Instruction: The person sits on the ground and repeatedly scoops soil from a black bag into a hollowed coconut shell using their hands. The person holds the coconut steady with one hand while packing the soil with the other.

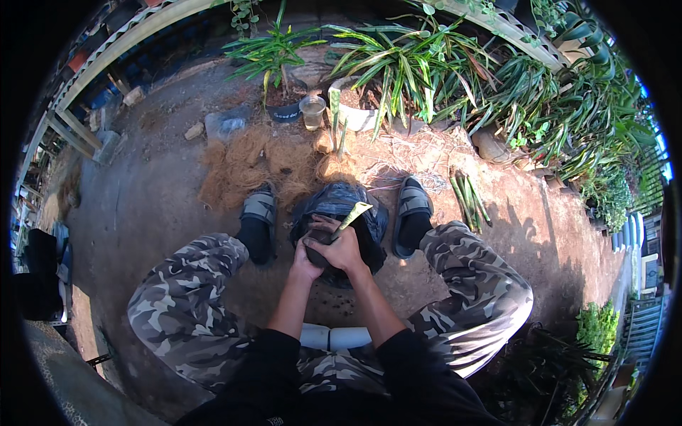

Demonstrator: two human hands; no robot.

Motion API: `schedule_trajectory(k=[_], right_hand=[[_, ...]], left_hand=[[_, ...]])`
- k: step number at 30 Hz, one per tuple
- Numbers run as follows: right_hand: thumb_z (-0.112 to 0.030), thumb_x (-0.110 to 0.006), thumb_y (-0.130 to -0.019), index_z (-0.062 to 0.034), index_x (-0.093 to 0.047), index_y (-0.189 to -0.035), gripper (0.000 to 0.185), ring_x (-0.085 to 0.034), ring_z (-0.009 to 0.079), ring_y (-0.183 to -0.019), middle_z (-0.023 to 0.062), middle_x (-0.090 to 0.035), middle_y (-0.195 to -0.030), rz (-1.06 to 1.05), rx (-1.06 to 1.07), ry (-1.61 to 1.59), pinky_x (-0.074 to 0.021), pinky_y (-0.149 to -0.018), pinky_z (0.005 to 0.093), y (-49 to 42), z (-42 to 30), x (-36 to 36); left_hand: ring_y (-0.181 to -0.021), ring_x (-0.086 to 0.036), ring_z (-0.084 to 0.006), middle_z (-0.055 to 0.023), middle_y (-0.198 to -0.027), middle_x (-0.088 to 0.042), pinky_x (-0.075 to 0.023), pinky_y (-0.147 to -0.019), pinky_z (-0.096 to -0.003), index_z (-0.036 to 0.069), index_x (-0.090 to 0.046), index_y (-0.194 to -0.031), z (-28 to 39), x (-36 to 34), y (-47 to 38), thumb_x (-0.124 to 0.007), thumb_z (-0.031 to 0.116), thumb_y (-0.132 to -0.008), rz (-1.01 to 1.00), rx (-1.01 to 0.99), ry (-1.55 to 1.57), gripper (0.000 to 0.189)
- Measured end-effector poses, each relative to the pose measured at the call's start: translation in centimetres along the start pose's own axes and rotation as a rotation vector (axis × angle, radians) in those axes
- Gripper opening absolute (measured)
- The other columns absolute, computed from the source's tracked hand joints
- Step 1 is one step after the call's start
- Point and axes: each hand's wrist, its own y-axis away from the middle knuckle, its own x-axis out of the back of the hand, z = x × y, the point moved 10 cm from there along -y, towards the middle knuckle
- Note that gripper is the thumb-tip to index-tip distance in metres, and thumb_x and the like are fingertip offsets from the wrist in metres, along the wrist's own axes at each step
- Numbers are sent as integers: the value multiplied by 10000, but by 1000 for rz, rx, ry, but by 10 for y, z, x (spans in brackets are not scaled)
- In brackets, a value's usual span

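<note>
Both of my hands are pressed around a dark ball of soil (317, 254), held over an open black plastic bag (373, 234) between my feet. My left hand (307, 261) cups its left and lower side. Over its right side lies my right hand (343, 247), the thumb across the top. A green leaf cutting with a pale yellowish tip (352, 217) rises from the ball beside my right hand's fingers. Just beyond the bag, a coconut-fibre ball (338, 169) stands with upright leaf cuttings (334, 114) in it.
Loose coconut fibre (242, 162) lies beyond my left foot. Behind it are a clear plastic cup (313, 113), a dark pot (285, 111) and a white pot (359, 118) with leafy plants. Tangled string (421, 178) and several green stalks (469, 199) lie on the ground ahead and right.
</note>
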Motion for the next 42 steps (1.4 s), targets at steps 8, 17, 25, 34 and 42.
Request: schedule_trajectory(k=[8,17,25,34,42], right_hand=[[-201,-763,-775,-3,-744,-974,281,-688,174,-916,130,-733,-1007,398,-762,-114,-517,-840,300,35,59,7],[-197,-790,-728,-22,-757,-916,259,-723,264,-859,158,-736,-914,105,-308,-78,-547,-828,335,13,32,-8],[-227,-793,-696,-39,-758,-904,282,-720,267,-843,145,-736,-941,142,-167,4,-553,-789,370,2,13,0],[-330,-805,-669,-45,-739,-953,408,-688,334,-903,160,-715,-1020,-98,-454,-7,-539,-816,374,1,32,-7],[-394,-652,-917,19,-627,-1226,517,-570,240,-1203,132,-645,-1216,-199,-448,-487,-422,-1025,352,-4,54,-5]], left_hand=[[-1092,-629,-268,-97,-1172,-660,-497,-962,-429,103,-632,-1167,3,-17,-1,-493,487,-944,-142,-55,-45,465],[-1098,-625,-272,-100,-1158,-667,-483,-997,-425,115,-638,-1149,-2,11,-19,-397,418,-975,-44,-65,-1,425],[-1009,-657,-247,-84,-1106,-677,-526,-933,-424,116,-642,-1108,5,-15,-15,-496,374,-961,-323,-59,58,331],[-1026,-654,-241,-87,-1143,-662,-540,-917,-425,110,-613,-1178,-2,-8,-7,-481,336,-971,-139,4,10,335],[-1087,-631,-276,-101,-1177,-650,-499,-957,-518,144,-609,-1181,25,-24,8,-625,442,-890,-110,-168,-196,417]])
